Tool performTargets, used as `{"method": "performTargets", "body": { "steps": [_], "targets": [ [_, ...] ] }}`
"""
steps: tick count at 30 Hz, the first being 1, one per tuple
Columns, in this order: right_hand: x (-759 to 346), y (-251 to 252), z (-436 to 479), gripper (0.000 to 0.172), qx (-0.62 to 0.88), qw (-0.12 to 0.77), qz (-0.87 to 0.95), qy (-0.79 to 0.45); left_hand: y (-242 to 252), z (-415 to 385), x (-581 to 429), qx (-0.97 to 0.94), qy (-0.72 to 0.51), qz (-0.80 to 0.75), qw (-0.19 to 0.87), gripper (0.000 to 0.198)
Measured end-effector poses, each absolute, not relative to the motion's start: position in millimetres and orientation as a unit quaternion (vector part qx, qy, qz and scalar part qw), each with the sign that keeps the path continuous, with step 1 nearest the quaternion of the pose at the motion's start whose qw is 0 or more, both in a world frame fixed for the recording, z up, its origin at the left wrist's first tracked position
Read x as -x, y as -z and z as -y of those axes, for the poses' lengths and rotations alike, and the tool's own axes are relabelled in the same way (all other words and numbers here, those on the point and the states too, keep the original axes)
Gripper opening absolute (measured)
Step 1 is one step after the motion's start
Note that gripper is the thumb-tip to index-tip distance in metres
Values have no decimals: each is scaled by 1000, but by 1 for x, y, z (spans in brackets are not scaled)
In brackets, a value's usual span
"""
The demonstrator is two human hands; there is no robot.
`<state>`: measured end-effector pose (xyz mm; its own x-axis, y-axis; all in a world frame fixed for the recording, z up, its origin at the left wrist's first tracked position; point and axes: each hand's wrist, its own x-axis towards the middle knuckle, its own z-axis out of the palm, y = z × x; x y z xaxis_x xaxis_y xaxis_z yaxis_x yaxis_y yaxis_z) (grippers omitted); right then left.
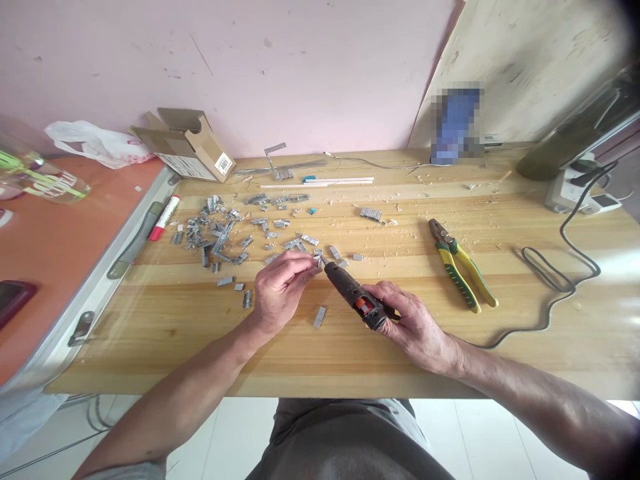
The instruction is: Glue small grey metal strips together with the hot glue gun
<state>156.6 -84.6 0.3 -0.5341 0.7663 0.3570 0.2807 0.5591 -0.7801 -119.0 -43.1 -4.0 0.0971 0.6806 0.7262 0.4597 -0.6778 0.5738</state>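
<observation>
Far left, a dark, rounded-corner device (14,300) on the orange surface (90,240) is cut off by the edge of view, and a crumpled white plastic bag (100,143) slumps against an open brown cardboard box (210,150), its inside hard to see. Next, a red-and-white marker (164,218), then a jumbled heap of small grey metal-looking pieces (200,233), overlapping too much to count. Now the left hand (280,287): thumb and fingers pinch a tiny grey piece (317,255), mostly hidden by the fingertips, over the wooden tabletop (165,327). The nozzle of a black gun-shaped tool (350,290) meets it there, whether touching I can't tell. The right hand (413,327) wraps that tool's handle, covering much of it. Just beyond lie the green-and-yellow pliers (457,260), with a blue object (456,123) behind, blurred into blocks. A looping dark cord (597,267) crosses the right side, one end lost behind the forearm, the other at a white power strip (575,190) beside a dark, cropped vessel (550,153).
</observation>
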Motion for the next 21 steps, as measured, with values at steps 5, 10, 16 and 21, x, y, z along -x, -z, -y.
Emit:
{"method": "performTargets", "body": {
  "steps": [5,10,16,21],
  "targets": [
    [-156,-1,86,38,329,359,803,-345,5,42,120,-737,-539,-397,91,15],
    [-156,-2,85,38,324,364,801,-349,4,42,120,-740,-545,-383,91,8],
    [-156,-2,85,39,326,358,797,-360,3,43,120,-740,-532,-400,95,16],
    [-155,-1,86,40,337,352,795,-363,4,42,120,-739,-532,-401,100,18]
  ]
}}
